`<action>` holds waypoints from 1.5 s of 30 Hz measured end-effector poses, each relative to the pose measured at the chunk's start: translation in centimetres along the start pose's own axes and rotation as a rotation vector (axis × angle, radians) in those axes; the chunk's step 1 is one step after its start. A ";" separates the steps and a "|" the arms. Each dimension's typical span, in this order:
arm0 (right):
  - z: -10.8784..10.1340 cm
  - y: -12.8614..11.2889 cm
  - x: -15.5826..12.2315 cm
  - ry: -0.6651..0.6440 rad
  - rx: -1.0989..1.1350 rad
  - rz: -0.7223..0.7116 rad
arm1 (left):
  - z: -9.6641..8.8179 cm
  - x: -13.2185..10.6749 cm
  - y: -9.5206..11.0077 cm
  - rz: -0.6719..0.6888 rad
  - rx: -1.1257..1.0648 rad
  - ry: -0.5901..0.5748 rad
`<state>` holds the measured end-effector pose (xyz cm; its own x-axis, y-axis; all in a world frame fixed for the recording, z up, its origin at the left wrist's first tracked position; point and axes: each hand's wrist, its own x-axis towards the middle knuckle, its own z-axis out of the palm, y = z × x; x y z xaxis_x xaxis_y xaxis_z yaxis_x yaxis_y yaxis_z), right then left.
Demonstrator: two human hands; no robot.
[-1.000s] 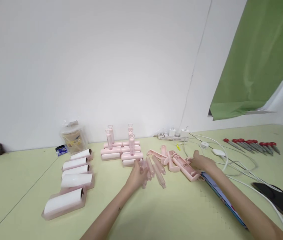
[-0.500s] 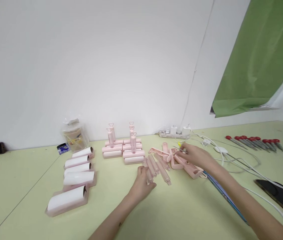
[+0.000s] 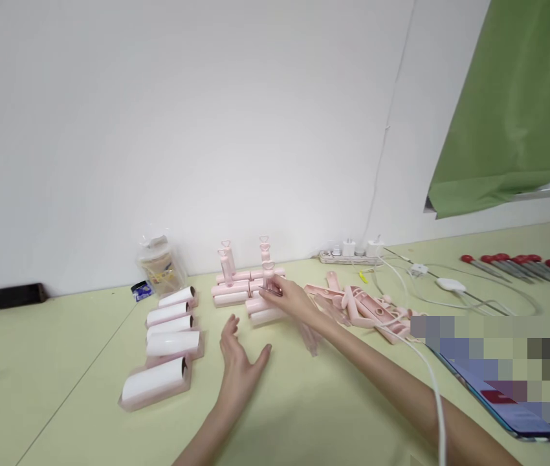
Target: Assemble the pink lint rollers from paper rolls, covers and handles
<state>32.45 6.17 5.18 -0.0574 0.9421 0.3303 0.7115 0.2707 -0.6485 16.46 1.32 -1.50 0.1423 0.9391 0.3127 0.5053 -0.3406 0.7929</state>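
Between the two forearms the near desk [image 3: 304, 414] lies open, giving a low way in. A narrower bare lane runs between the row of white rolls [image 3: 169, 344] and the spread left hand [image 3: 240, 362]. Farther in, the pink rollers [image 3: 231, 294] block a low sweep, and upright pink handles [image 3: 227, 266] rise from them before the wall [image 3: 197, 129]; above these the air is open. The right hand [image 3: 277, 291] and its forearm close the direct line to the loose pink parts [image 3: 376, 309]. On the right, a white cable [image 3: 428, 362] crosses in front of that forearm, near the phone [image 3: 469, 378].
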 end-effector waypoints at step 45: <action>-5.3 -3.1 -17.0 -0.370 0.056 -0.110 | -3.7 -7.9 5.5 -0.303 -0.507 -0.677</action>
<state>34.92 -11.74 5.22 -0.3872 0.9118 0.1366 0.6484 0.3746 -0.6628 14.94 -8.16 2.36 0.6162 0.7629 -0.1957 0.1889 0.0980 0.9771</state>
